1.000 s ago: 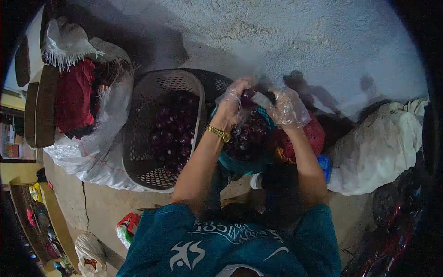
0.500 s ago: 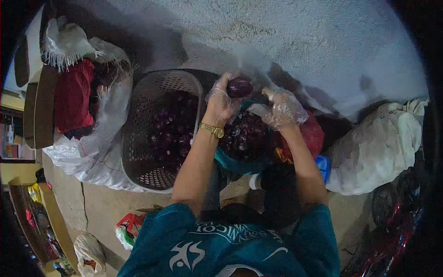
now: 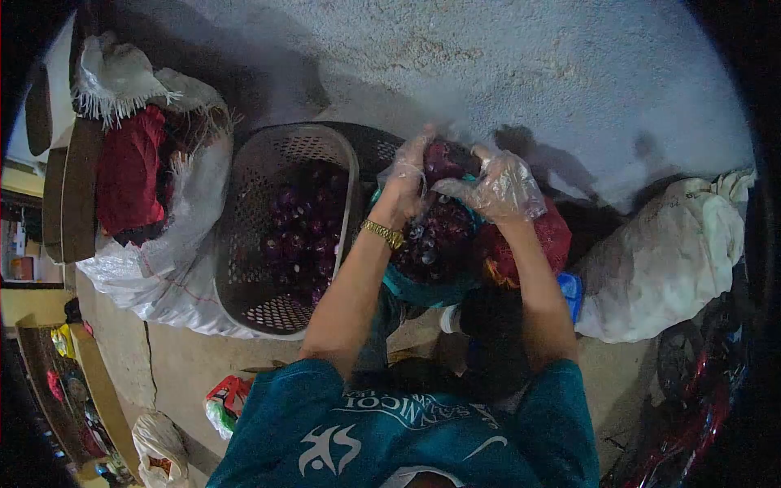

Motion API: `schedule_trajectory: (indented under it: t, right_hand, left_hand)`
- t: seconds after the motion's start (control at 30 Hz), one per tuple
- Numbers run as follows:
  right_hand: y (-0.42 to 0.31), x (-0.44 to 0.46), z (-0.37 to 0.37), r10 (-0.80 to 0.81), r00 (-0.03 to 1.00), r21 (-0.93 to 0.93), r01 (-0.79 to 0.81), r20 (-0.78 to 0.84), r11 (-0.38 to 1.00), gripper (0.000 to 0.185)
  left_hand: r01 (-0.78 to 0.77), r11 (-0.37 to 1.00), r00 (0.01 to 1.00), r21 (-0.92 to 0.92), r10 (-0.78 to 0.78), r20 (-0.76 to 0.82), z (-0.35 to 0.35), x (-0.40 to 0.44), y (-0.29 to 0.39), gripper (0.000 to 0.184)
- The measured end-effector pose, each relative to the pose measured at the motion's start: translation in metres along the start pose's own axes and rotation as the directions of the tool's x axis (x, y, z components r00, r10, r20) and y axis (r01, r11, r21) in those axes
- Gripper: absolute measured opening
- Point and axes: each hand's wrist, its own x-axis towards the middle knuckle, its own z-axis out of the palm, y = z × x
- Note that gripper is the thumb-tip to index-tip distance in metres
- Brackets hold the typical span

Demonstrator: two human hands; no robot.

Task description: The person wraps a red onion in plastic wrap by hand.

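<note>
My left hand (image 3: 407, 175), in a clear plastic glove, grips a purple bulb that looks like a red onion (image 3: 443, 161) above a teal tub (image 3: 407, 285). Also gloved in clear plastic, my right hand (image 3: 506, 189) closes in on the onion from the other side, thumb below and fingers above. Whether a small tool is between its fingers is hidden. Below the hands, the tub holds a heap of dark purple onions (image 3: 431, 248), some with pale cut ends. A gold watch (image 3: 382, 233) circles my left wrist.
A grey plastic basket (image 3: 244, 268) with several purple onions stands left of the tub. Beyond it is an open white woven sack (image 3: 195, 211). On the right are a red mesh sack (image 3: 549, 244), a blue container (image 3: 571, 294) and a full pale sack (image 3: 659, 260). A rough wall (image 3: 504, 73) rises behind.
The onion has moved right and been turned in my left hand. My right hand has come up against it, where before the two hands were apart.
</note>
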Motion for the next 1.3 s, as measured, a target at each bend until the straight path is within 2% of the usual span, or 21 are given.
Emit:
schedule_trajectory:
  t: [0.03, 0.1, 0.2, 0.27, 0.33, 0.43, 0.5, 0.57, 0.63, 0.7, 0.77, 0.83, 0.9, 0.97, 1.03, 1.1, 1.17, 1.2, 1.3]
  right_hand:
    - [0.000, 0.000, 0.000, 0.000, 1.000, 0.000, 0.000, 0.000, 1.000, 0.074]
    - [0.000, 0.001, -0.001, 0.038, 0.994, 0.017, -0.040, 0.098, 0.999, 0.073]
    - [-0.004, 0.001, -0.007, -0.051, 0.998, 0.035, 0.050, 0.031, 0.998, 0.070]
    - [-0.002, -0.001, 0.000, -0.058, 0.998, 0.005, 0.058, 0.022, 0.998, 0.069]
    - [-0.004, -0.001, 0.000, -0.066, 0.998, -0.025, 0.066, 0.013, 0.997, 0.068]
    - [-0.006, 0.000, 0.001, -0.010, 0.997, -0.070, 0.016, 0.080, 0.997, 0.067]
    - [-0.002, 0.001, 0.008, -0.013, 0.993, 0.027, 0.010, 0.116, 1.000, 0.067]
    - [-0.007, 0.001, 0.003, 0.012, 0.992, 0.000, -0.012, 0.126, 1.000, 0.067]
    - [-0.005, 0.001, 0.004, 0.036, 0.990, -0.027, -0.033, 0.135, 0.999, 0.067]
    - [0.017, -0.001, 0.020, -0.185, 0.979, 0.042, 0.189, -0.086, 0.981, 0.054]
    - [0.028, -0.004, 0.032, -0.151, 0.981, 0.074, 0.160, -0.122, 0.984, 0.060]
    - [0.020, -0.002, 0.023, -0.116, 0.981, 0.105, 0.133, -0.156, 0.986, 0.067]
    - [0.008, 0.000, 0.010, -0.017, 0.997, 0.070, 0.012, 0.080, 0.998, 0.066]
    - [0.004, 0.000, 0.010, -0.041, 0.998, 0.074, 0.037, 0.054, 0.997, 0.065]
    - [0.003, 0.000, 0.012, -0.065, 0.997, 0.078, 0.063, 0.028, 0.995, 0.064]
    - [0.004, -0.001, 0.016, -0.023, 0.999, 0.006, 0.023, 0.027, 1.000, 0.061]
    - [0.012, -0.004, 0.025, -0.075, 0.997, -0.023, 0.075, -0.030, 0.997, 0.061]
    - [0.012, -0.004, 0.026, -0.128, 0.988, -0.054, 0.124, -0.086, 0.991, 0.061]
    - [0.012, -0.004, 0.023, -0.218, 0.969, -0.098, 0.207, -0.119, 0.973, 0.058]
  left_hand:
    - [0.008, 1.000, 0.999, -0.004, -0.008, 0.034, -0.002, 0.001, -0.001, 0.046]
    - [0.017, 1.000, 0.997, -0.008, -0.017, 0.069, -0.002, 0.002, -0.002, 0.046]
    - [0.004, 1.000, 0.999, -0.008, -0.003, 0.038, -0.002, 0.002, -0.004, 0.047]
    - [-0.073, 0.997, 0.997, -0.009, 0.073, 0.024, -0.002, 0.005, -0.004, 0.044]
    - [-0.083, 0.996, 0.996, -0.035, 0.084, 0.034, -0.003, 0.006, -0.006, 0.042]
    - [-0.097, 0.994, 0.995, -0.042, 0.097, 0.006, 0.001, 0.000, -0.002, 0.039]
    - [-0.103, 0.994, 0.994, -0.022, 0.102, -0.033, -0.003, 0.000, -0.002, 0.037]
    - [-0.091, 0.994, 0.995, -0.055, 0.089, -0.039, -0.014, 0.011, -0.008, 0.033]
    - [-0.057, 0.992, 0.998, -0.114, 0.059, 0.017, -0.009, 0.006, -0.004, 0.031]
    - [-0.019, 0.985, 0.997, -0.169, 0.033, 0.076, -0.004, 0.002, 0.001, 0.028]
    - [0.040, 0.997, 0.997, -0.071, -0.034, 0.075, -0.002, -0.001, 0.007, 0.023]
    - [-0.001, 0.998, 0.999, -0.067, 0.004, 0.044, 0.006, -0.009, 0.008, 0.020]
    - [-0.041, 0.997, 0.999, -0.058, 0.042, 0.012, 0.002, -0.004, 0.001, 0.018]
    - [-0.095, 0.985, 0.994, -0.141, 0.101, 0.034, -0.016, 0.014, -0.013, 0.015]
    - [-0.130, 0.982, 0.990, -0.138, 0.135, 0.031, -0.011, 0.008, -0.009, 0.015]
    - [-0.164, 0.977, 0.985, -0.138, 0.169, 0.029, -0.007, 0.001, -0.005, 0.014]
    - [-0.063, 0.989, 0.997, -0.134, 0.055, -0.059, -0.005, -0.004, -0.004, 0.026]
    - [-0.064, 0.989, 0.997, -0.135, 0.057, -0.059, -0.005, -0.005, -0.003, 0.026]
    - [0.018, 0.987, 0.997, -0.159, -0.029, -0.068, -0.006, -0.004, -0.005, 0.024]
